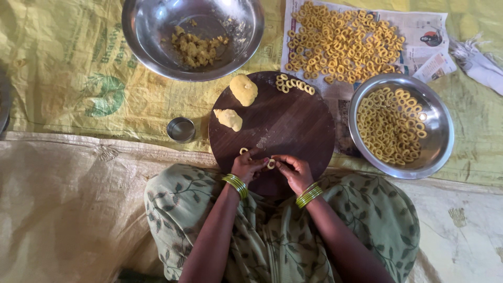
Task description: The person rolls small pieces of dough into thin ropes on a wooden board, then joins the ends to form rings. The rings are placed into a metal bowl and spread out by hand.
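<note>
My left hand and my right hand meet at the near edge of a round dark wooden board, both pinching a small yellow dough ring between the fingertips. Another small dough ring lies on the board just beyond my left hand. Two lumps of yellow dough rest on the board's far left part, and a short row of shaped rings lies at its far edge.
A large steel bowl with dough crumbs stands at the back left. A second steel bowl full of rings is at the right. Several rings lie spread on newspaper behind it. A small steel cup stands left of the board.
</note>
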